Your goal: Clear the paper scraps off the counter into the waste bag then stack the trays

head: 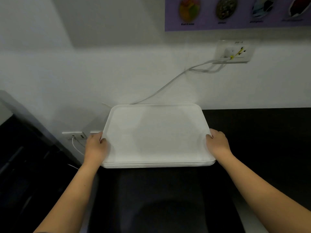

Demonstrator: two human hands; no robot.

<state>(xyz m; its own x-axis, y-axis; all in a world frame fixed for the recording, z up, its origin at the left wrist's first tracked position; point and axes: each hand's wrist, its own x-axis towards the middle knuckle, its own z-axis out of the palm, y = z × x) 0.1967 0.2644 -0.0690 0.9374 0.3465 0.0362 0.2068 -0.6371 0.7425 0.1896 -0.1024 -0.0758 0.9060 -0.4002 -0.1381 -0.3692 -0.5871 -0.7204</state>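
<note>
A stack of several white rectangular trays (pixel 156 135) lies against the white wall at the back of the dark counter (pixel 260 140). My left hand (pixel 96 147) grips the stack's left edge, thumb on top of the rim. My right hand (pixel 218 143) grips the right edge the same way. The top tray is bare. No paper scraps or waste bag show in view.
A grey cable (pixel 168 84) runs from a wall socket (pixel 234 51) down behind the trays. A lower socket (pixel 75 135) with a thin white cable sits left of the stack. A dark appliance (pixel 25 157) stands at the left. A purple poster (pixel 235 12) hangs above.
</note>
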